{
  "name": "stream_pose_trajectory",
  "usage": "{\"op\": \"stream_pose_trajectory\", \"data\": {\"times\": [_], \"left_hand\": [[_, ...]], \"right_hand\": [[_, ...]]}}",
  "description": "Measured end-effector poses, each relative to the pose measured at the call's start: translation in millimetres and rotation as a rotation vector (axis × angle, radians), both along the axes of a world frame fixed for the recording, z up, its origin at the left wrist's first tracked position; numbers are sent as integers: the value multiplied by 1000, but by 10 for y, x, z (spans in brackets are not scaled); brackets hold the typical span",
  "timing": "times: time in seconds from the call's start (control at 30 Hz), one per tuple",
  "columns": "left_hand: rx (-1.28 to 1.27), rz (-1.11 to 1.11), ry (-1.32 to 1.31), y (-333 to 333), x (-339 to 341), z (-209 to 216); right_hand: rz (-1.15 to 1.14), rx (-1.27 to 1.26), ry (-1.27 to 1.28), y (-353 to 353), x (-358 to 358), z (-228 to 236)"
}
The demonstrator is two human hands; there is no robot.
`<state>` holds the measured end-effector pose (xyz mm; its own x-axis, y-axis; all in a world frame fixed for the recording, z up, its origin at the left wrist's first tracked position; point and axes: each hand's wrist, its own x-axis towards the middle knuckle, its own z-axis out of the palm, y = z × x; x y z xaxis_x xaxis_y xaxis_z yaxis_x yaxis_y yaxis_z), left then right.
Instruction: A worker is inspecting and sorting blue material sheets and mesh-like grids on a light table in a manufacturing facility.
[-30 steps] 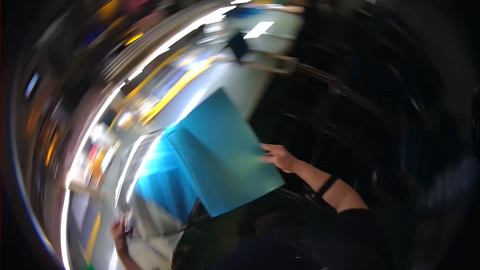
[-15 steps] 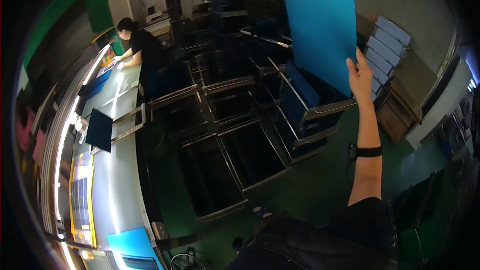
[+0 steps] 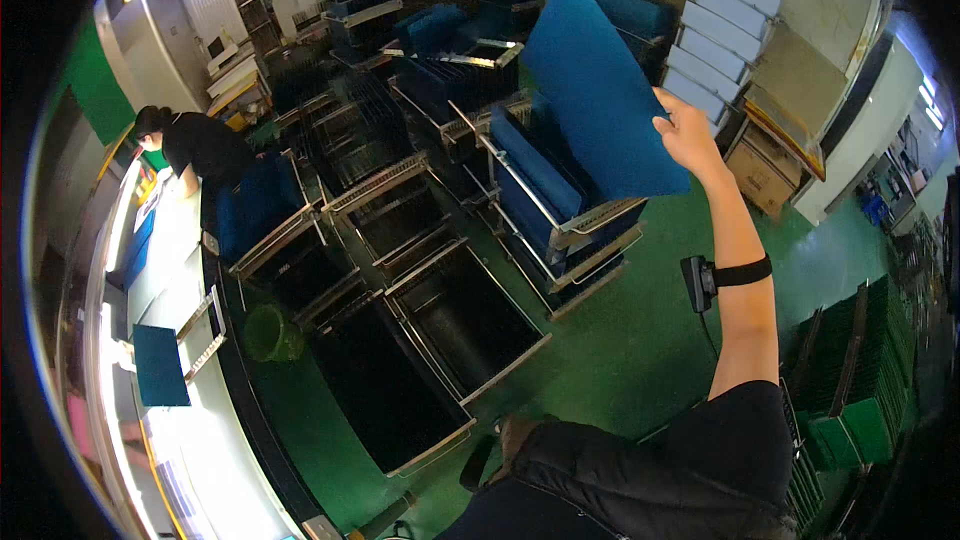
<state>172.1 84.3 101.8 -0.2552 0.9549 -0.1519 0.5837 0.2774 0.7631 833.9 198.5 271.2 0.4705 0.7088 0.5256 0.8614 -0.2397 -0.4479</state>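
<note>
My right hand (image 3: pixel 690 140) is closed on the right edge of a flat, stiff blue sheet (image 3: pixel 600 90), thumb on the near face. The sheet is held up tilted, one corner pointing upward. Its lower part is just above or against a metal-framed rack (image 3: pixel 610 215) at right of centre. Several more blue sheets (image 3: pixel 535 165) stand on edge in that rack. Whether the held sheet touches them I cannot tell. My right forearm carries a black strap with a small device (image 3: pixel 697 283). My left hand is out of view.
Low metal-framed racks (image 3: pixel 465 305) cover the middle floor. A lit worktable (image 3: pixel 195 440) runs along the left, with a small dark blue panel (image 3: pixel 162 367) at it. A person in black (image 3: pixel 210 150) leans over its far end. Green racks (image 3: pixel 860 390) stand at right; pale blue bins (image 3: pixel 710 40) behind.
The held blue sheet has come down towards the rack and tilted, with my right hand still on its edge. The whole view has shifted, and the person now appears lower and further left.
</note>
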Motion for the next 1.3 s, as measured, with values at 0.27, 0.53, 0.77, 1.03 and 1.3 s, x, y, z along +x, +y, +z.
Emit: {"op": "stream_pose_trajectory", "data": {"times": [0.27,0.53,0.77,1.03,1.3], "left_hand": [[-44,-18,-14,119,244,-63],[-52,-9,-35,174,310,-88],[-53,26,-39,169,331,-86],[-43,76,-47,156,348,-73],[-34,122,-47,143,359,-64]], "right_hand": [[56,-2,86,110,216,-172],[135,-29,40,197,252,-64],[120,-174,-18,434,67,143],[176,-331,-2,962,297,279],[169,-417,56,1318,420,186]]}}
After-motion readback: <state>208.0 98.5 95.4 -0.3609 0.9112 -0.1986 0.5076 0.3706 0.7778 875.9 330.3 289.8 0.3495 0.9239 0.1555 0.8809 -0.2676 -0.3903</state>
